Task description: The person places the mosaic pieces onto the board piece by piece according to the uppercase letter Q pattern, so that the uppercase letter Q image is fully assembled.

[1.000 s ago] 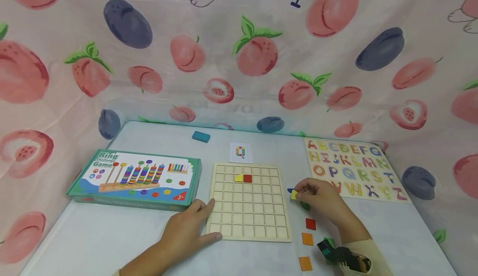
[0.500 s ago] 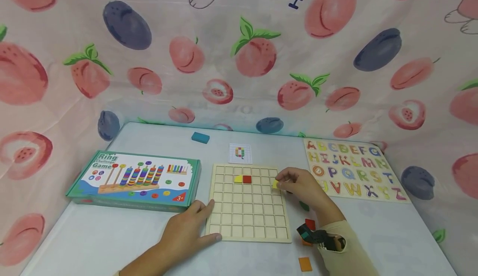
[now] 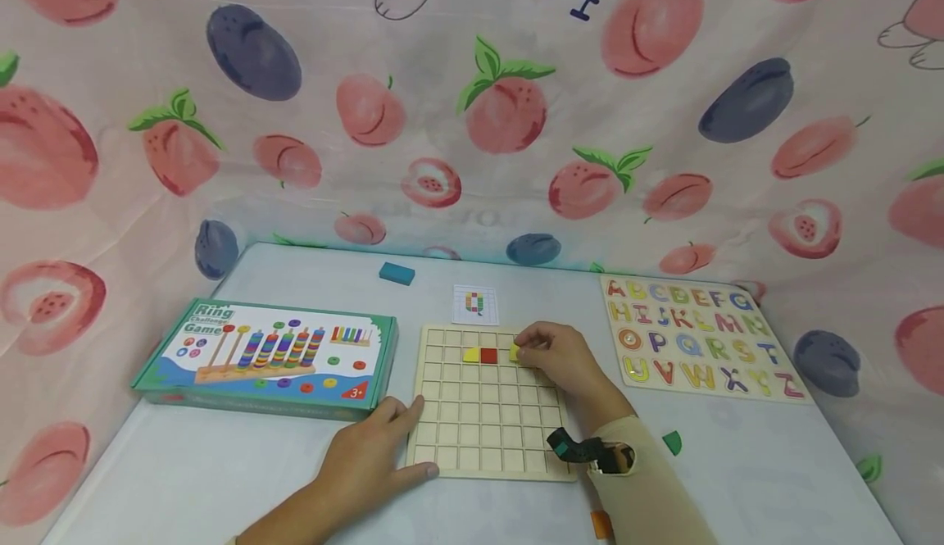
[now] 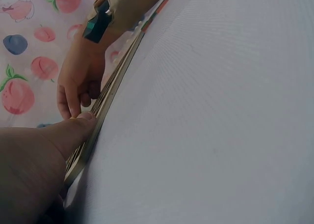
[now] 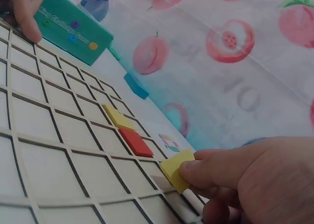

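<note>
A wooden grid board lies flat on the table. In its second row from the far edge sit a yellow tile with a rounded corner and a red square tile, side by side. My right hand pinches another yellow tile between thumb and fingers. That tile is tilted over the same row, right of the red one, with a gap between them. At the board's near left corner, my left hand rests with extended index finger and thumb on the edges.
Beyond the board lies a pattern card, with a teal block farther left. A ring game box stands left, an alphabet board right. A green piece and an orange tile lie near my right sleeve.
My right hand has carried the yellow tile leftward from beside the board to over its second row. My left hand has stayed at the board's corner.
</note>
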`<state>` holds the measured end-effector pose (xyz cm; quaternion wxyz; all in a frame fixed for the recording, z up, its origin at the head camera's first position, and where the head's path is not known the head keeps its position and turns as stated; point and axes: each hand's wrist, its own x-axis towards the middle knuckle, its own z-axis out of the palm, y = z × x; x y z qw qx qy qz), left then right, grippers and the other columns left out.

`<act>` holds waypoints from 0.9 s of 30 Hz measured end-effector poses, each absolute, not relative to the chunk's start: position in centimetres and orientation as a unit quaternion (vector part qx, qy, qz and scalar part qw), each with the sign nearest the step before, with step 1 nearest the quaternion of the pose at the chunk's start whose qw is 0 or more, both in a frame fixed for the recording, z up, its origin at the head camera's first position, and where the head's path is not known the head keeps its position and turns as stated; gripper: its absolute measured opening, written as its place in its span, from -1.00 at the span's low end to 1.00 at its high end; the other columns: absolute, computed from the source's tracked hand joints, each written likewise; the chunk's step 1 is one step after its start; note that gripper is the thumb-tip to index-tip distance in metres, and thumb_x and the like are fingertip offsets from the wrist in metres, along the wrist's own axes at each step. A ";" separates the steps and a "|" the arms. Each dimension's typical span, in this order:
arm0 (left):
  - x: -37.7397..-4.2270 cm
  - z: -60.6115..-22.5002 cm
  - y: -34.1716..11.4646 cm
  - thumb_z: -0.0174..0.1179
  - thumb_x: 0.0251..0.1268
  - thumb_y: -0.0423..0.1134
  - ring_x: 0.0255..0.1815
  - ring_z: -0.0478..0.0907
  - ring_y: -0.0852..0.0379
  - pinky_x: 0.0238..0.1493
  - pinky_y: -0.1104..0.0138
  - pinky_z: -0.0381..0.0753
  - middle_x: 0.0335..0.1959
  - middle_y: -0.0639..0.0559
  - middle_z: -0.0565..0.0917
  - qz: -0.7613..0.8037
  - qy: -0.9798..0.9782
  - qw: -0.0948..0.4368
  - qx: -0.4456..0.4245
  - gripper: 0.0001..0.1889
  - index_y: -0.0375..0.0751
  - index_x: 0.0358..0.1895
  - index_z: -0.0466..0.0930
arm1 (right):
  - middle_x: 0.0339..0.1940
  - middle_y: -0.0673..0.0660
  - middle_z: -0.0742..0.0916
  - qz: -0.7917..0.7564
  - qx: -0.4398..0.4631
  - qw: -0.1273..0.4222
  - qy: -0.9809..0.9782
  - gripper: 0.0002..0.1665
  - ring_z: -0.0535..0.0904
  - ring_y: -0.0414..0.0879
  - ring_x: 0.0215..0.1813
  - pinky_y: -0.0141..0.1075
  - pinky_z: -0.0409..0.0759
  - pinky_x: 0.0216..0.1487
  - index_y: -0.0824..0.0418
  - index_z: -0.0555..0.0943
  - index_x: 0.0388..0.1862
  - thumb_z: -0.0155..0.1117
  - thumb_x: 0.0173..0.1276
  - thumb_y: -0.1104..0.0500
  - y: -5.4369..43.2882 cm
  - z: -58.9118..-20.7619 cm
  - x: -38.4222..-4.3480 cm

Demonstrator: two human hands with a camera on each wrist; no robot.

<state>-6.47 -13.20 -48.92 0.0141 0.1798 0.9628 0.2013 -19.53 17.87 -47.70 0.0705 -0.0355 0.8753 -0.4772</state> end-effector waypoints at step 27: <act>-6.4 -48.9 -13.0 0.55 0.08 0.35 -0.48 0.27 0.33 -0.48 0.44 0.33 -0.13 0.18 0.45 0.195 0.964 0.007 0.178 -0.02 -0.14 0.51 0.55 | -0.25 -0.09 0.74 -0.395 -0.071 0.037 0.915 -0.91 0.62 -0.11 -0.14 -0.05 0.57 0.04 0.01 0.83 -0.15 0.51 0.39 0.16 16.6 -48.6 -19.2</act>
